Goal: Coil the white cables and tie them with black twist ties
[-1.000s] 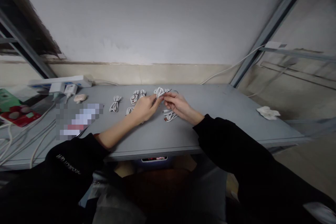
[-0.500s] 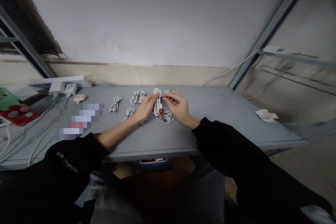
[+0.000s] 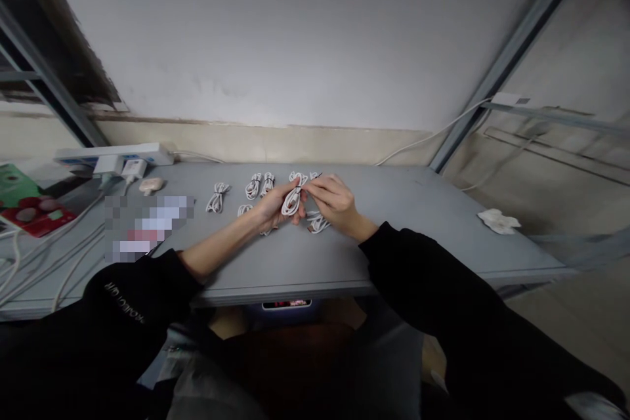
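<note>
My left hand (image 3: pixel 273 207) holds a bundled coil of white cable (image 3: pixel 293 201) between thumb and fingers, just above the grey table (image 3: pixel 408 236). My right hand (image 3: pixel 335 203) is at the coil's right side, its fingertips pinching a thin dark tie (image 3: pixel 299 191) at the coil's top. Under my right hand's wrist side lies another white cable bundle (image 3: pixel 317 222). Further left, several similar bundles (image 3: pixel 217 197) lie in a row, and one (image 3: pixel 244 210) sits partly behind my left hand.
A white power strip (image 3: pixel 113 155) with plugged-in chargers stands at the table's back left, with white cords trailing along the left side. A pixelated patch (image 3: pixel 147 228) covers something there. A crumpled white tissue (image 3: pixel 498 221) lies at the right edge. A grey metal frame (image 3: pixel 512 59) rises at right.
The white coil has gone from hanging upright between my hands to lying tilted and more tightly bundled in my left hand. My right hand has moved slightly up and toward the coil's top.
</note>
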The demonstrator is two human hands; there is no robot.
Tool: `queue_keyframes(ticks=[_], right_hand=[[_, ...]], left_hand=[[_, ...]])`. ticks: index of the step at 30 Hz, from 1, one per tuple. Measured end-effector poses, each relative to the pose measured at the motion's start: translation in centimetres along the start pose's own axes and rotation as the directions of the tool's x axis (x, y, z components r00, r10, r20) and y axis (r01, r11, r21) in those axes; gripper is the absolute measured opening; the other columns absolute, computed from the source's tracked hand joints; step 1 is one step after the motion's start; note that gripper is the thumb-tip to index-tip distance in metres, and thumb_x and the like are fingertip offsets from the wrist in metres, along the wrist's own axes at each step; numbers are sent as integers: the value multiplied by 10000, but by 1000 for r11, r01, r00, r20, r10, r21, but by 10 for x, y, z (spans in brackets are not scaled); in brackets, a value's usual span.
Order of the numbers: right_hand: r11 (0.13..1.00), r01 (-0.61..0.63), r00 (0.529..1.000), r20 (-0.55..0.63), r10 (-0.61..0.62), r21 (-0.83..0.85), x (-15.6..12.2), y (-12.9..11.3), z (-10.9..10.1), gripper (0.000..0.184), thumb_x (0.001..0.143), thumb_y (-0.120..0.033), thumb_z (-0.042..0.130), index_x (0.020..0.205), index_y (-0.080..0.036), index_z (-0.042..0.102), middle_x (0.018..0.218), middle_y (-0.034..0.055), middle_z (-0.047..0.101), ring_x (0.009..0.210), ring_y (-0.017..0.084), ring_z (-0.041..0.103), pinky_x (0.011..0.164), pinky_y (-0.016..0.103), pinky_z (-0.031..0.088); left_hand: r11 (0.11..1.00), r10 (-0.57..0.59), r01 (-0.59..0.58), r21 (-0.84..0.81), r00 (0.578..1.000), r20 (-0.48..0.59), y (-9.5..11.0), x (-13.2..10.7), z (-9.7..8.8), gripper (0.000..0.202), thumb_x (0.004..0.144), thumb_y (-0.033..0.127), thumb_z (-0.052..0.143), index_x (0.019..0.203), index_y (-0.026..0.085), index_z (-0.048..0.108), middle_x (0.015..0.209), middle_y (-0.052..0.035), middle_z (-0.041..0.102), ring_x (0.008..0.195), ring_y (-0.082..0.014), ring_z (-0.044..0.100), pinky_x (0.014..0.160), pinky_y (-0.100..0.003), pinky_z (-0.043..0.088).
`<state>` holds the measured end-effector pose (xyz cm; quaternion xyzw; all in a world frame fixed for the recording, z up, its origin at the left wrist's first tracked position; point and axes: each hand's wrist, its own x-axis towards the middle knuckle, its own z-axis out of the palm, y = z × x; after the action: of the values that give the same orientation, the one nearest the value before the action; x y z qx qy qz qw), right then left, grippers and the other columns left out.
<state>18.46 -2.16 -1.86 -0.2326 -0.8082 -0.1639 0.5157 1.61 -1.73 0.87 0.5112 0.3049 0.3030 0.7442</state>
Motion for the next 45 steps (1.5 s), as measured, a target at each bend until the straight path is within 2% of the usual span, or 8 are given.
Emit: queue_keyframes(ticks=[5,11,16,21,25,31,36,45], right_hand=[[973,-224,974,-25,225,51,-3,0,7,185,930,-207,528,938,-226,712,864,51,685,834,193,597,781,393,492],[886,-452,891,22,453,107,-6,1,11,115,875,-229,587,900,-216,699,886,52,690,874,203,605,779,377,482],[802,-580,812,27,583,142,-8,9,14,127,840,-195,579,845,-204,705,844,50,692,825,193,594,745,344,469],[696,-708,706,85,704,118,-13,19,20,131,816,-187,581,826,-189,711,813,45,689,791,179,583,738,319,460],[692,-720,688,184,702,55,-10,22,15,123,821,-199,589,826,-173,709,851,54,704,794,174,580,760,321,452],[722,-690,640,501,583,43,4,22,-7,170,867,-254,596,742,-165,667,740,26,668,669,140,543,661,280,415],[840,-539,714,494,496,-65,-2,17,-5,350,917,-391,551,640,-179,560,680,12,570,680,140,498,636,270,355],[784,-611,635,525,567,-108,-17,11,5,487,995,-466,323,614,-193,459,616,0,520,595,129,463,583,267,299]], left_hand=[[990,123,-110,89,980,-155,-3,6,-6,438,939,429,436,687,124,624,551,-69,654,438,-137,589,480,-244,475],[963,190,-87,256,892,-411,4,6,-13,307,841,375,598,704,114,683,595,-67,666,491,-117,561,545,-249,453],[895,226,-9,447,872,-433,5,2,-15,203,831,283,603,668,170,563,455,26,507,404,-98,457,477,-247,353],[637,406,47,769,827,-387,-5,4,-22,148,784,321,638,769,193,566,446,36,497,440,-130,460,507,-264,288],[456,555,20,890,775,-303,-10,4,-25,216,749,398,657,702,201,580,485,10,506,510,-149,453,545,-272,251],[421,490,26,907,835,-251,-10,-1,-22,443,740,436,647,423,212,434,399,4,397,461,-125,361,518,-266,219],[332,417,77,940,882,-220,-11,-2,-18,524,818,438,568,396,212,353,389,14,305,480,-145,396,568,-277,262],[139,352,196,971,907,-233,-13,-1,-7,399,920,408,399,613,191,534,655,-104,631,758,-257,625,705,-328,402]])
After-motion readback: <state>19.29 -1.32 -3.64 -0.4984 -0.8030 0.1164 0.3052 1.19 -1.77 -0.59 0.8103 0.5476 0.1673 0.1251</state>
